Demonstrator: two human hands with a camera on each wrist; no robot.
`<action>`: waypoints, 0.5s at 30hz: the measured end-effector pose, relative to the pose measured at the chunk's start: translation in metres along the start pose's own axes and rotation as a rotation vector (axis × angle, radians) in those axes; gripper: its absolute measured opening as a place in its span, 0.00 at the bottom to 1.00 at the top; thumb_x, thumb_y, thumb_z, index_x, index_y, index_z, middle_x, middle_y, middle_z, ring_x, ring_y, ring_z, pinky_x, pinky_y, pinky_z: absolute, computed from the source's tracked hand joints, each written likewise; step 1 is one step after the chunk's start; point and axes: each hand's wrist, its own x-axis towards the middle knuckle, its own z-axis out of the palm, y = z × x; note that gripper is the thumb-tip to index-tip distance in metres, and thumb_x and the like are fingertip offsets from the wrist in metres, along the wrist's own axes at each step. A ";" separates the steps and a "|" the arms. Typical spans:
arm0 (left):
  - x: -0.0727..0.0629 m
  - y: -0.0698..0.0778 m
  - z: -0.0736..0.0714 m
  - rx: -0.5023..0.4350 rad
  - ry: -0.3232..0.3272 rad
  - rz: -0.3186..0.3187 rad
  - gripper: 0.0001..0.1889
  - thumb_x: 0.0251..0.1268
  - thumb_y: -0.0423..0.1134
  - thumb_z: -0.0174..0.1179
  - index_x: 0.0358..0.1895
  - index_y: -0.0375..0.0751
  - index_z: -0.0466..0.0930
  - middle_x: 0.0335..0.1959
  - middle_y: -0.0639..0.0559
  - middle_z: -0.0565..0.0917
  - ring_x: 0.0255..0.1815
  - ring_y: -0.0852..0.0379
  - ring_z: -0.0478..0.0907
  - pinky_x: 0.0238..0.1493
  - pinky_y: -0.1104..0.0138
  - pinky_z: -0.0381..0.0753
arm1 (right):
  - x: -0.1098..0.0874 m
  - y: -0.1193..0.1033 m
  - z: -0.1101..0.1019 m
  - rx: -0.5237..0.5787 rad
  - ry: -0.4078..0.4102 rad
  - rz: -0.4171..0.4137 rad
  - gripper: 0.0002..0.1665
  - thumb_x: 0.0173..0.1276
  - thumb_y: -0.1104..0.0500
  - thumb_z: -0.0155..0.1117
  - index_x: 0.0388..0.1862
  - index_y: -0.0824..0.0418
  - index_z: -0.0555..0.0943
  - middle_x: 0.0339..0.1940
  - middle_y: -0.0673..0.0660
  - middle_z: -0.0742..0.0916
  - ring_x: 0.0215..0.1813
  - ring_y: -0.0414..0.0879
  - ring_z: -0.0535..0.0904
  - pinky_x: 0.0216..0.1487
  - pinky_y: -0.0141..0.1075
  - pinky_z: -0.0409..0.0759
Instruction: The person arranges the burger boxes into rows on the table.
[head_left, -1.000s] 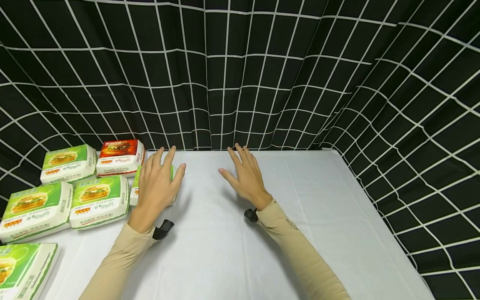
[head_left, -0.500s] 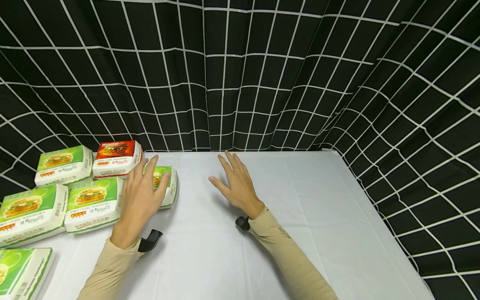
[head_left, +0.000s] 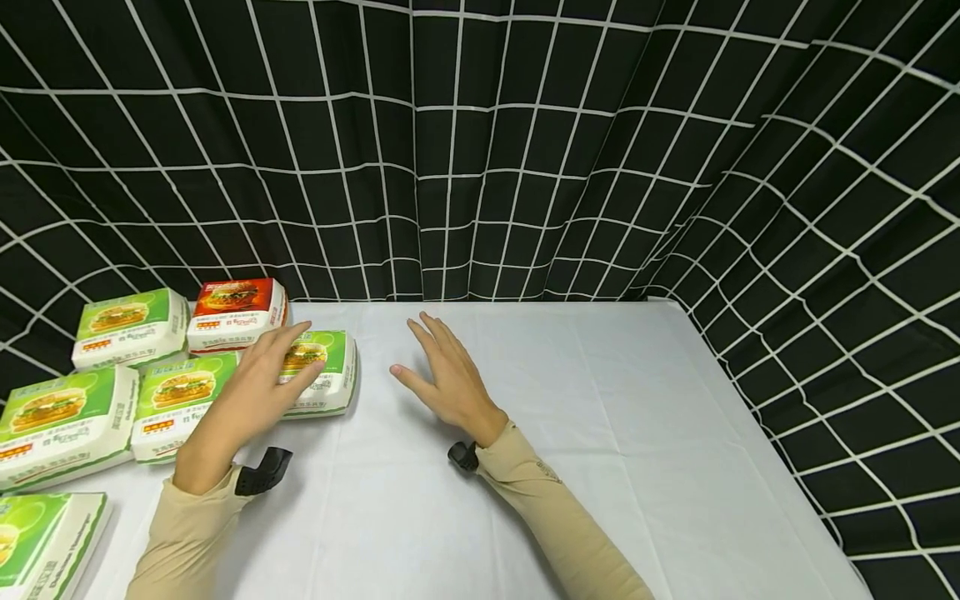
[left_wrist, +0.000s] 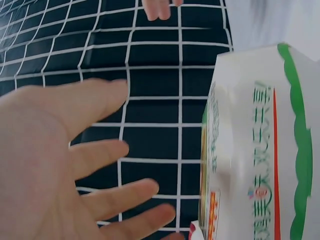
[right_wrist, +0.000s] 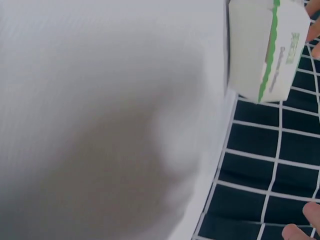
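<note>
My left hand (head_left: 247,392), fingers spread, hovers over the gap between two green-and-white burger boxes. The right one of these, a burger box (head_left: 333,371), is partly covered by its thumb and fingers in the head view. In the left wrist view that hand's fingers (left_wrist: 120,197) stand apart from a box (left_wrist: 250,150). To the right, over the white cloth, my right hand (head_left: 452,379) holds nothing and has its fingers extended. The right wrist view shows a box (right_wrist: 255,55) at the top and only some fingertips (right_wrist: 312,212) of the right hand.
More green burger boxes (head_left: 63,417) stand at the left, with a red burger box (head_left: 236,312) at the back. A white cloth (head_left: 615,450) covers the table. Black curtains with a white grid (head_left: 525,150) enclose the back and right sides.
Both hands have shifted left and slightly nearer to me. My left hand has turned and uncovered more of the rightmost green box. The boxes have not been moved by the hands.
</note>
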 end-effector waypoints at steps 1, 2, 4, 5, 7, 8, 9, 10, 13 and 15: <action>0.000 -0.002 -0.001 -0.006 -0.020 0.000 0.35 0.73 0.52 0.55 0.75 0.37 0.58 0.72 0.29 0.62 0.72 0.28 0.58 0.66 0.32 0.58 | 0.000 -0.001 0.001 0.010 -0.004 -0.007 0.42 0.72 0.37 0.55 0.78 0.55 0.61 0.80 0.58 0.64 0.80 0.56 0.57 0.79 0.51 0.57; 0.001 -0.003 -0.003 -0.012 -0.040 -0.007 0.36 0.73 0.52 0.56 0.76 0.37 0.58 0.73 0.29 0.62 0.72 0.28 0.57 0.66 0.32 0.58 | 0.001 -0.003 0.002 0.019 -0.010 -0.012 0.42 0.72 0.38 0.55 0.78 0.55 0.61 0.79 0.58 0.64 0.80 0.55 0.58 0.79 0.50 0.57; 0.001 -0.006 -0.007 -0.021 -0.070 -0.023 0.38 0.71 0.53 0.58 0.76 0.38 0.57 0.74 0.29 0.60 0.73 0.27 0.56 0.66 0.31 0.58 | 0.001 -0.006 0.005 0.039 -0.020 -0.021 0.42 0.72 0.38 0.56 0.78 0.55 0.61 0.79 0.58 0.64 0.80 0.55 0.58 0.79 0.48 0.58; 0.000 -0.007 -0.009 -0.024 -0.082 -0.032 0.38 0.70 0.52 0.59 0.76 0.38 0.56 0.74 0.29 0.59 0.73 0.27 0.56 0.66 0.31 0.58 | 0.001 -0.008 0.006 0.047 -0.025 -0.025 0.42 0.72 0.38 0.57 0.78 0.55 0.61 0.79 0.58 0.65 0.80 0.54 0.59 0.79 0.48 0.58; 0.000 -0.010 -0.011 -0.026 -0.093 -0.045 0.40 0.68 0.52 0.62 0.77 0.39 0.56 0.74 0.29 0.59 0.73 0.27 0.57 0.66 0.31 0.58 | 0.001 -0.011 0.010 0.059 -0.036 -0.030 0.42 0.72 0.39 0.57 0.78 0.55 0.61 0.79 0.58 0.65 0.80 0.53 0.59 0.79 0.48 0.60; -0.001 -0.012 -0.013 -0.026 -0.094 -0.051 0.41 0.67 0.51 0.63 0.77 0.39 0.56 0.74 0.29 0.59 0.73 0.27 0.57 0.66 0.31 0.58 | 0.001 -0.013 0.011 0.061 -0.045 -0.031 0.42 0.72 0.38 0.57 0.78 0.55 0.61 0.79 0.57 0.65 0.80 0.52 0.59 0.78 0.47 0.60; -0.001 -0.013 -0.013 -0.025 -0.093 -0.053 0.41 0.66 0.50 0.64 0.77 0.38 0.56 0.74 0.29 0.59 0.73 0.27 0.57 0.66 0.31 0.58 | 0.001 -0.015 0.013 0.065 -0.052 -0.032 0.42 0.72 0.38 0.57 0.78 0.54 0.61 0.79 0.57 0.65 0.80 0.52 0.60 0.78 0.47 0.61; -0.001 -0.014 -0.014 -0.023 -0.095 -0.056 0.42 0.65 0.49 0.65 0.77 0.38 0.55 0.74 0.28 0.59 0.72 0.27 0.57 0.66 0.31 0.58 | 0.001 -0.017 0.015 0.064 -0.060 -0.032 0.42 0.72 0.38 0.58 0.78 0.54 0.61 0.79 0.57 0.65 0.80 0.51 0.60 0.78 0.47 0.62; -0.002 -0.018 -0.013 -0.017 -0.099 -0.053 0.42 0.63 0.44 0.68 0.76 0.36 0.56 0.72 0.27 0.61 0.71 0.26 0.58 0.65 0.32 0.59 | 0.000 -0.023 0.021 0.060 -0.087 -0.037 0.42 0.72 0.37 0.58 0.78 0.53 0.61 0.79 0.57 0.65 0.79 0.51 0.61 0.77 0.46 0.63; -0.001 -0.020 -0.011 -0.012 -0.109 -0.043 0.42 0.61 0.41 0.69 0.75 0.34 0.57 0.71 0.25 0.61 0.70 0.25 0.59 0.65 0.32 0.60 | 0.000 -0.027 0.025 0.045 -0.107 -0.042 0.42 0.72 0.37 0.57 0.78 0.53 0.61 0.79 0.57 0.66 0.79 0.50 0.62 0.77 0.45 0.64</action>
